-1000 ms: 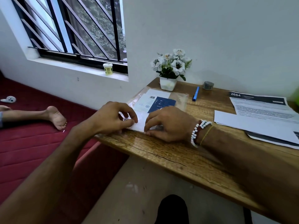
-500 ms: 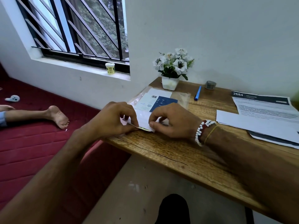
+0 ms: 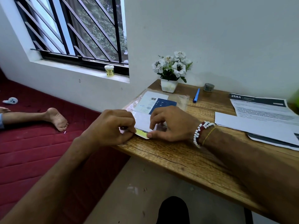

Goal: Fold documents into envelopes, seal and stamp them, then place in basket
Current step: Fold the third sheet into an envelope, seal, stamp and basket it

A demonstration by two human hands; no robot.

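From my remote seat, I see both hands at the table's (image 3: 169, 156) near left corner. My left hand (image 3: 111, 126) pinches the envelope (image 3: 143, 121) at its near edge, by a yellow strip (image 3: 141, 133). My right hand (image 3: 171, 123) curls over the envelope, its thumb pressing the near corner. The documents (image 3: 262, 120) lie well apart, to the right.

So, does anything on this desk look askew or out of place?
Nothing spilled or damaged. The paper sheets at the right lie fanned, not squared. The envelope between the left hand and right hand sits at the desk's near corner, a yellow strip showing.
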